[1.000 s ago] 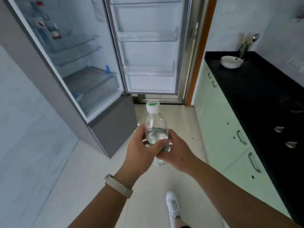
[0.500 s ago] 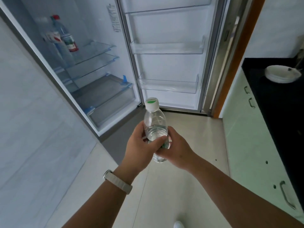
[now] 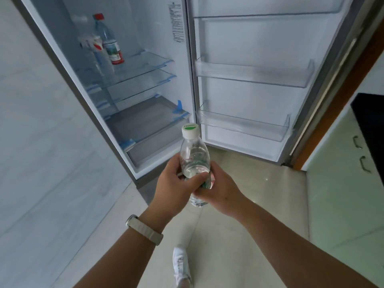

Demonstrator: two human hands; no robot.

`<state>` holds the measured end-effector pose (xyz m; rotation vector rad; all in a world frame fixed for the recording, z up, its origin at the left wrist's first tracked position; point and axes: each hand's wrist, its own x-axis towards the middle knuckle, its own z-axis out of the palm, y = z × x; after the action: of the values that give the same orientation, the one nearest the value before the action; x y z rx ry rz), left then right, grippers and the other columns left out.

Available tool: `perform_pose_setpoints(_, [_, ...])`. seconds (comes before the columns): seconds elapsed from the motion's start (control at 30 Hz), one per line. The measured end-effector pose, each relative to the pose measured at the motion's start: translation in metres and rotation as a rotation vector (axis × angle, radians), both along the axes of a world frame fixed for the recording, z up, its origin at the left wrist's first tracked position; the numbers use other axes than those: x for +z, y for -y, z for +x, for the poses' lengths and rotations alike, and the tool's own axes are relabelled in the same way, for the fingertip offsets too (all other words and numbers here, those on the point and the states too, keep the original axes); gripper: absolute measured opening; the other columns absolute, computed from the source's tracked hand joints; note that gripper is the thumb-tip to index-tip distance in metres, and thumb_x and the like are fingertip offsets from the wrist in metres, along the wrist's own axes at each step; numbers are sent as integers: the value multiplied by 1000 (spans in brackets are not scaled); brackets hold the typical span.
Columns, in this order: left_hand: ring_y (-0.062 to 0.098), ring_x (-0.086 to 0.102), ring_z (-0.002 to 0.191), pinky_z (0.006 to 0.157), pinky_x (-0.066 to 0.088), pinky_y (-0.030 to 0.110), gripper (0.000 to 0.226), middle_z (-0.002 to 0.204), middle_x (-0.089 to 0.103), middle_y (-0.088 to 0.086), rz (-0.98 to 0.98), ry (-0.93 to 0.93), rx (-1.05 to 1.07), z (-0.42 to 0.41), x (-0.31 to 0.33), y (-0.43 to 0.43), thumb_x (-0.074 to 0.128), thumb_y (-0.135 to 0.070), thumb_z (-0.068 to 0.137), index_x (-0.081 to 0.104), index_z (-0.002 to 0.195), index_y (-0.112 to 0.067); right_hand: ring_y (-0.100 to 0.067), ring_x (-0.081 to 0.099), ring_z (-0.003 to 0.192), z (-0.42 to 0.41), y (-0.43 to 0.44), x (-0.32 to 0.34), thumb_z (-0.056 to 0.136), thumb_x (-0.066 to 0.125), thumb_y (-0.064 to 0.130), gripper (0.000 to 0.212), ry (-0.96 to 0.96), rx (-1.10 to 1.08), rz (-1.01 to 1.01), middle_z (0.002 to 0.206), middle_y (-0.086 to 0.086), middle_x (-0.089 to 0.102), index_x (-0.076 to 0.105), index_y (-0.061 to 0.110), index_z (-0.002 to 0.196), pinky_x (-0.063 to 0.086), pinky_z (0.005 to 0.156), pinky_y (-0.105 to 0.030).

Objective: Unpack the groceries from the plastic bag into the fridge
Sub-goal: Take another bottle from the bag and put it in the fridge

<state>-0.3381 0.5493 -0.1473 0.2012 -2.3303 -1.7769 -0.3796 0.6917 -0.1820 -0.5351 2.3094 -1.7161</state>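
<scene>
Head view: I see a clear water bottle [image 3: 194, 161] held upright in front of the open fridge [image 3: 145, 28], not yet inside it. My left hand [image 3: 176, 190] and right hand [image 3: 220, 190] both curl their fingers round its lower half, I judge to steady it before shelving. Two bottles [image 3: 108, 44] stand on the top glass shelf. The lower door rack [image 3: 243, 125] looks the nearest spot. The cap's green print and the wall sticker [image 3: 177, 23] are too blurred to read. No plastic bag shows.
</scene>
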Motion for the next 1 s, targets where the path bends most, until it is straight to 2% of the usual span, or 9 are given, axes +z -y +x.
perform_pose_setpoints(0.1, [5,72,90,76,57,20,45,98,75,-13,19,8,-17,-34,-8,24,84,-16,78,62,112,-33,-3,66,91,-33,23,-3,73,78,38,49,-6,-3,30,102,16,68,54,41,115,58,81,-38])
perform_pose_setpoints(0.27, [5,72,91,80,58,24,45,99,74,-13,62,24,-60,-102,-14,74,84,-15,77,61,113,-32,-3,67,93,-94,69,-1,73,80,33,53,4,-40,59,104,16,69,54,40,118,58,81,-35])
perform_pose_setpoints(0.47, [3,72,87,79,59,29,43,96,73,-19,62,21,-87,-177,-9,146,86,-26,76,59,106,-41,-5,68,91,-166,138,13,72,79,30,51,-4,-56,102,103,10,70,56,32,117,56,79,-30])
perform_pose_setpoints(0.57, [3,71,90,81,58,24,46,99,73,-14,66,-14,-96,-207,-7,178,85,-22,78,59,113,-36,-5,68,89,-193,171,18,70,78,32,52,-5,-57,106,102,9,71,55,31,116,56,76,-27])
perform_pose_setpoints(0.67, [6,71,90,80,58,23,45,97,74,-13,93,-39,-77,-228,-4,202,84,-17,78,58,108,-38,-4,67,89,-215,197,24,67,76,37,54,-21,-51,110,101,11,70,54,34,116,56,78,-27])
perform_pose_setpoints(0.83, [12,72,97,91,58,39,47,105,74,-7,131,-50,-60,-248,2,235,83,-18,80,59,120,-29,4,64,90,-244,231,33,75,80,29,52,-59,-6,125,101,17,68,53,36,119,50,71,-13])
perform_pose_setpoints(0.93, [10,71,97,92,58,39,47,104,73,-10,123,-66,-28,-263,8,252,82,-21,80,57,117,-35,-1,65,90,-265,251,39,75,80,29,52,-69,51,96,102,12,69,52,32,120,55,74,-18])
perform_pose_setpoints(1.0, [11,72,97,92,58,40,48,102,74,-10,123,-91,1,-274,13,261,85,-22,77,58,116,-33,-6,67,91,-281,263,44,73,80,33,54,-75,89,63,103,9,69,53,30,120,58,79,-30])
